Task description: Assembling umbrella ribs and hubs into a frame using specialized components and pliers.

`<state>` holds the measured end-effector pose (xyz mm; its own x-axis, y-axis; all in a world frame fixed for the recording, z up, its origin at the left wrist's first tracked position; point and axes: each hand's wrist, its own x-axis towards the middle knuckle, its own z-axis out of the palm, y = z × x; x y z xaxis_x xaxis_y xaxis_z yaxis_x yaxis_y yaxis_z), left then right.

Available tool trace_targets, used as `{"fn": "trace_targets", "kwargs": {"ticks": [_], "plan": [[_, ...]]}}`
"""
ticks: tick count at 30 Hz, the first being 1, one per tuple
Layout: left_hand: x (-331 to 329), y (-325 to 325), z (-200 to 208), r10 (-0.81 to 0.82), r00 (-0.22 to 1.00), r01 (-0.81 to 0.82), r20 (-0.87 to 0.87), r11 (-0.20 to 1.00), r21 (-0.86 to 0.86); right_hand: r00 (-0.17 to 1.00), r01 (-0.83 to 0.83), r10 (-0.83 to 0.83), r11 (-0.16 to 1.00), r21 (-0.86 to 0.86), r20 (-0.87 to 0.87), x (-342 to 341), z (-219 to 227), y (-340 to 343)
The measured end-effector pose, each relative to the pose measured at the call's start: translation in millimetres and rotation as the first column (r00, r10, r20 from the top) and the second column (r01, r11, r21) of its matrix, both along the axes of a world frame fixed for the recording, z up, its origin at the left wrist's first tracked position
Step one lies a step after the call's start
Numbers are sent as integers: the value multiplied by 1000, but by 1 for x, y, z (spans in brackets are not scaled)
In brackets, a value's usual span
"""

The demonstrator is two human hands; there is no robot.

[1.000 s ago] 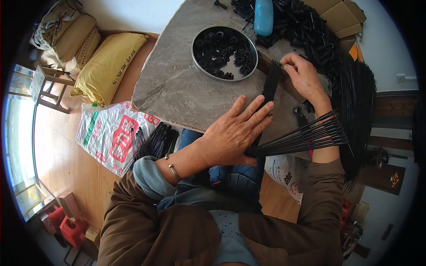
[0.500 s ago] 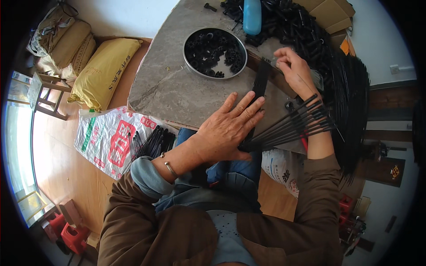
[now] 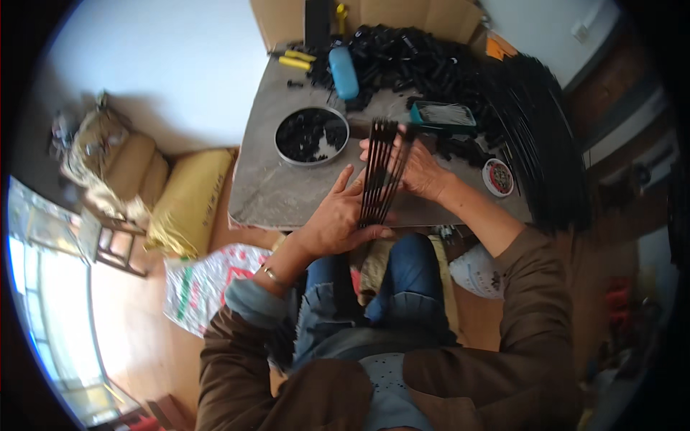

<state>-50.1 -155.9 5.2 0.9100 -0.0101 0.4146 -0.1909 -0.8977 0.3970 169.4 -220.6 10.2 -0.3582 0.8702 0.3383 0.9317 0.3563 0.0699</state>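
Note:
A fanned row of thin black rods (image 3: 379, 179) stands above the near edge of the table. My left hand (image 3: 330, 221) is closed on the lower ends of the rods, thumb on the near side, index finger stretched up beside them. Against the upper part of the rods is my right hand (image 3: 431, 177). Its fingers lie partly behind them and are blurred, so their grip is unclear. To the left of the rods sits a round metal tray (image 3: 279, 147) holding small black parts. Farther back, a blue case (image 3: 343, 73) lies beside a heap of black plastic pieces (image 3: 413, 61).
A green box of thin pale pieces (image 3: 460, 129) and a small round tin (image 3: 497, 177) are on the right of the table (image 3: 266, 194). Long black rods (image 3: 550, 144) fill its right edge. Yellow-handled pliers (image 3: 293, 62) lie at the back. A yellow sack (image 3: 188, 205) stands on the left.
The rods have swung from pointing right to standing nearly upright. My right hand has come down and left to meet them. The view has shifted, showing more of the table's back.

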Motion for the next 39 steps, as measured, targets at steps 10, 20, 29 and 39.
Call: {"fn": "trace_targets", "kwargs": {"ticks": [10, 20, 29, 39], "plan": [[-59, -1, 153, 561, 723, -528, 402, 825, -200, 160, -837, -511, 383, -391, -844, -91, 72, -84], [-75, -130, 7, 412, 895, -442, -173, 870, -219, 868, -454, -287, -134, -881, -404, -72, -13, -86], [-81, -117, -72, -576, 694, -482, -432, 75, -873, 636, -636, -153, 451, -626, -756, -114, 14, -130], [36, -63, 28, -269, 961, -34, -61, 103, -994, 414, -406, -536, 614, -676, -736, -84, -139, -149]]}}
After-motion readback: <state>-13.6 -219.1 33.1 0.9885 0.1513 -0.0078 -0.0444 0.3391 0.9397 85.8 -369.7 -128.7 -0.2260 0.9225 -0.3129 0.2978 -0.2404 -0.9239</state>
